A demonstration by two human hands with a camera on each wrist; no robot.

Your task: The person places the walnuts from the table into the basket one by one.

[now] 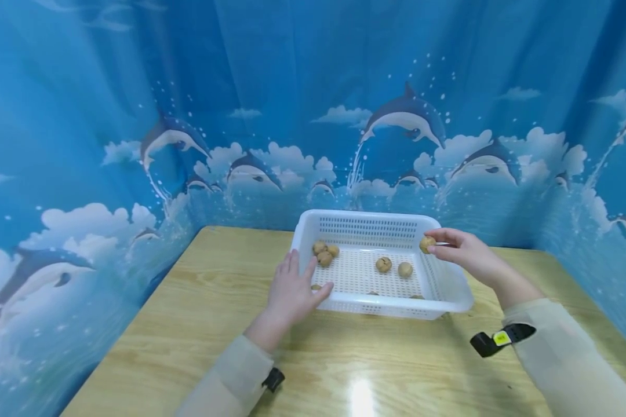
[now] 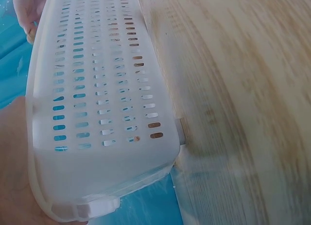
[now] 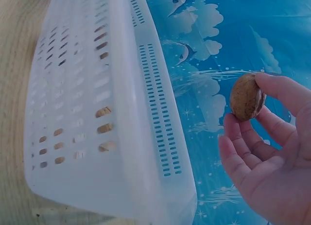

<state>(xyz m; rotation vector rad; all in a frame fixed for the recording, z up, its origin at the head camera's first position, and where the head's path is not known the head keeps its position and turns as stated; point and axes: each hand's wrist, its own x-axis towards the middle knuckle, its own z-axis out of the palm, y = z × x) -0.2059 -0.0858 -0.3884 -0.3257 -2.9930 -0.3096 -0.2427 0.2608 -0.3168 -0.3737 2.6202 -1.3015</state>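
Observation:
A white perforated basket (image 1: 451, 292) stands on the wooden table (image 1: 198, 336), with several walnuts (image 1: 383, 264) lying in it. My right hand (image 1: 461, 248) pinches one walnut (image 1: 426, 244) between thumb and fingertips over the basket's right rim; the right wrist view shows that walnut (image 3: 247, 96) held beside the basket wall (image 3: 97, 113). My left hand (image 1: 294, 284) lies with straight fingers against the basket's left front corner. In the left wrist view the basket side (image 2: 97, 98) fills the frame, with my palm at the lower left.
A blue curtain with dolphins (image 1: 407, 119) closes in the table on the back and both sides. The tabletop extends bare in front of and to the left of the basket. Wrist-worn devices (image 1: 498, 339) sit on both sleeves.

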